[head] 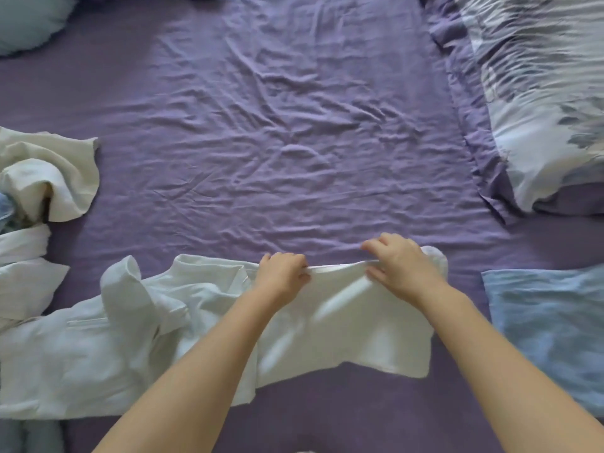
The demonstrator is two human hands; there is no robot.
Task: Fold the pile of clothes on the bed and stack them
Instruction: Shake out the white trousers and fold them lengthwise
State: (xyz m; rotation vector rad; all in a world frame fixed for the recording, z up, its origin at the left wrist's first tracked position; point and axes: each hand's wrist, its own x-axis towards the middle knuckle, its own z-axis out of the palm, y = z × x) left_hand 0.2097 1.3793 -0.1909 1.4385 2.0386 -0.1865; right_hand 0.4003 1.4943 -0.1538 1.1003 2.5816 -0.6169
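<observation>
My left hand (282, 273) and my right hand (400, 266) both grasp the far edge of a white garment (343, 325) that lies on the bed (294, 125), near the near edge of the view. The left hand's fingers are curled over the hem, pinching it; the right hand's thumb and fingers likewise pinch the same hem a little farther right, so that the cloth edge runs taut between the two hands. The right part of the garment lies fairly flat below my forearms, while its left part is bunched, with a collar or placket fold showing just left of my left hand and loose cloth spreading toward the left edge.

The unfolded pile (42, 178) of pale, cream and white clothes sits at the left edge of the bed, well apart from my hands; a bit of blue cloth shows within it. A folded light blue garment (549, 325) lies flat at the right, just beside my right forearm and apart from the white garment.

The purple sheet is wrinkled across the middle. A patterned pillow (539, 93) with a purple border lies at the far right, and a pale blue cushion (29, 21) at the far left corner.
</observation>
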